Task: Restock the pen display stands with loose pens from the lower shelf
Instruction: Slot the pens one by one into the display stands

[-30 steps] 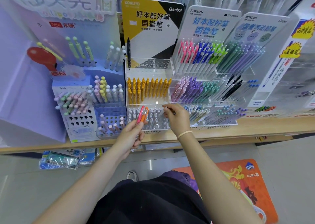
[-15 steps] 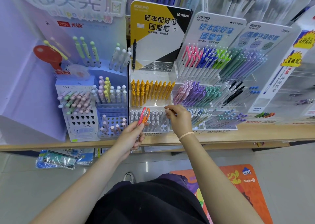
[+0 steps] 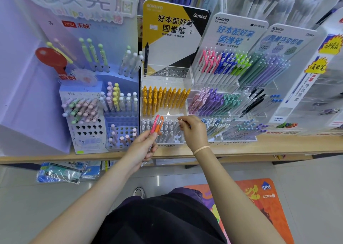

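1. Near your feet lies an orange mat (image 3: 263, 204). You can read "kaco" on it, upside down.
2. Under the wooden shelf (image 3: 259, 149) sit some packets in clear wrap (image 3: 61, 173), at your left. Their writing is too small to read.
3. Your left hand (image 3: 143, 147) is curled round a pink pen (image 3: 154, 125) and an orange pen (image 3: 159, 125). The two pens touch side by side, and their tops point up at the stand.
4. Your right hand (image 3: 193, 128) is just beside them, to the right. Its fingertips pinch a small white pen top (image 3: 180, 120) in the bottom row.
5. Both hands are at the clear stand (image 3: 167, 143) that stands on the shelf near its front edge. Its front reads "KUYO"; your hand hides the first letters. The bottom row holds grey and white pens with some open holes.
6. The row above is packed with yellow pens (image 3: 163, 99).
7. The top row has one black pen (image 3: 146, 59) and many open holes.
8. The yellow sign (image 3: 167, 26) behind it reads "KOKUYO" and "Gambol".
9. To the right, two white signs (image 3: 235, 30) also read "KOKUYO". Their racks are full of pink, blue, green and purple pens.
10. To the left, the purple stand (image 3: 87, 113) reads "hesu", with many open holes low down.
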### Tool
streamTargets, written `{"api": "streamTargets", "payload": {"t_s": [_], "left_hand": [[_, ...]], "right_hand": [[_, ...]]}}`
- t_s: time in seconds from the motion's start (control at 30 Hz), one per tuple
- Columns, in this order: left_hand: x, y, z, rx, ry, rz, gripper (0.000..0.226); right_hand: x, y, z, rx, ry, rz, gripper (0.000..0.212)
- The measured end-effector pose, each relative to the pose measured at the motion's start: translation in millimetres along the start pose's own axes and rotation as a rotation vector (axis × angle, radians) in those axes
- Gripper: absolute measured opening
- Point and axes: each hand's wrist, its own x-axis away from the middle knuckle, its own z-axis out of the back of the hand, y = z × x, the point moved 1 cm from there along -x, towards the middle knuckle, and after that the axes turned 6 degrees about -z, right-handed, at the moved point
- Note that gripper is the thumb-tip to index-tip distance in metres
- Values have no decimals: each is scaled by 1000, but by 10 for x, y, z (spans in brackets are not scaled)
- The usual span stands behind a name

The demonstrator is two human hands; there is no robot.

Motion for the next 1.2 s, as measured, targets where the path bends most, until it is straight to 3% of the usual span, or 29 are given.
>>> {"api": "streamTargets", "payload": {"t_s": [0.2,0.37,0.8,0.9,1.0,1.1,1.2], "left_hand": [[18,-19,9,-6,-4,-9,27],[12,-24,16,-11,-8,-8,26],[36,-28,-14,-8,-14,11,26],[57,-4,-13,22,-50,11,26],[75,47,-23,61,-82,7,28],[69,133,-76,73,-132,-11,35],[54,285,-143,45,-150,-41,29]], "right_hand": [[-19,15,-25,8,-14,-22,16],[64,102,-107,52,-134,-114,14],[-8,92,-124,5,-146,-150,4],[10,74,-102,-29,-81,-163,4],[68,-93,-10,-248,-96,-243,10],[88,-379,118,-615,-315,-338,17],[29,-534,227,-695,-371,-319,14]]}}
